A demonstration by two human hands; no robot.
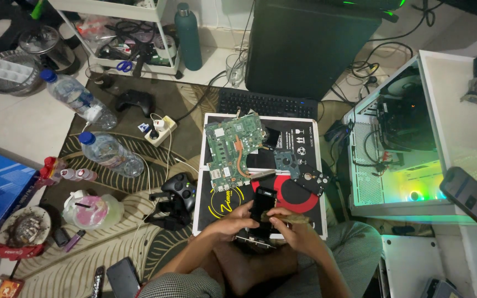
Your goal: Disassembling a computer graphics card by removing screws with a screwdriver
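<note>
Floor workspace: patterned rug [139, 243] carrying a flat black box [299, 138] at frame centre, with a green circuit board [230, 149] lying on its upper left part and a hard drive [311, 179] to the right. Left hand [232, 222] and right hand [296, 230], low centre, are both clamped on a black expansion card [261, 205], held upright over the box's lower edge. White computer case [393, 138] stands open at right; black game controller [180, 187] lies just left of the box.

Bare floor tiles [12, 124] lie open at the left of the frame. Toward the centre, water bottles [109, 153], a power strip [159, 130], game controllers [180, 187] and a green circuit board [230, 149] crowd the way; a lit computer case [393, 143] blocks the right.
</note>
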